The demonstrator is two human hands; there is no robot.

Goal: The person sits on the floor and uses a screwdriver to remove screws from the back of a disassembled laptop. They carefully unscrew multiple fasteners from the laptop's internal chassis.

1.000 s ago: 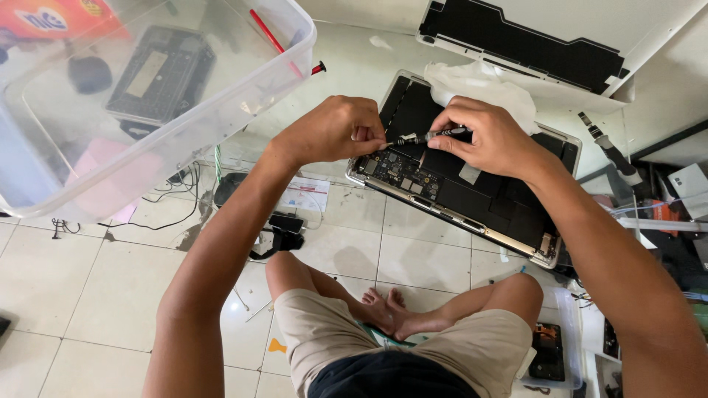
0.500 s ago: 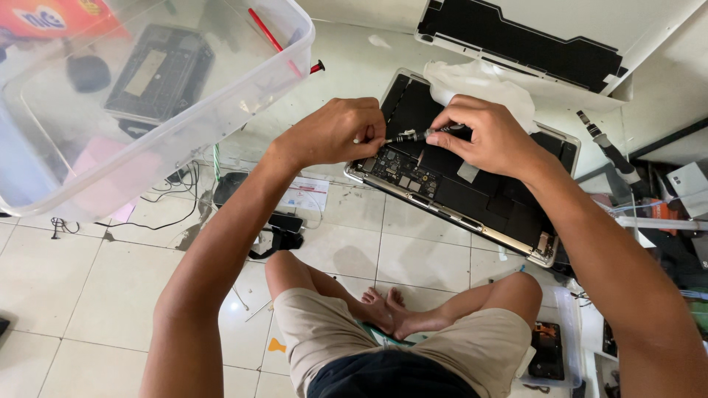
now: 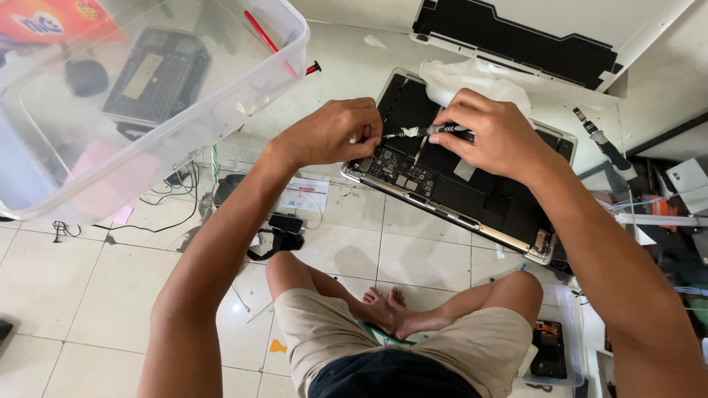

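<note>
A person is sitting cross-legged on a pale tiled floor, seen from above, working on an opened silver laptop base with dark internals (image 3: pixel 472 195) lying at 12 o'clock from the knees.

At 10 o'clock, a large clear plastic storage tub (image 3: pixel 221 118) is resting tilted; inside it are lying a flat black keyboard-like panel (image 3: pixel 155 74), a round black object (image 3: pixel 86 77) and a thin red stick (image 3: pixel 259 31). An orange printed package (image 3: pixel 51 18) is showing at its far corner.

The left hand (image 3: pixel 332 133) is curling nearly closed, its fingertips pinching something too small to identify at the tool's tip, just above the green circuit board (image 3: pixel 402 171). The right hand (image 3: pixel 494 133) is closing around a slim black-and-silver precision screwdriver (image 3: pixel 431 131), held level and pointing toward 9 o'clock.

The screwdriver looks light, stiff and thin, best gripped at its knurled handle. The board looks fragile; the laptop base looks rigid and safest held by its metal edges.

At 1 o'clock, a crumpled white cloth (image 3: pixel 472 79) is lying on the base, with a detached grey laptop cover lined in black (image 3: pixel 531 33) beyond it. At 4 o'clock, a small clear tray (image 3: pixel 571 335) is holding 1 dark flat part (image 3: pixel 549 346).
</note>
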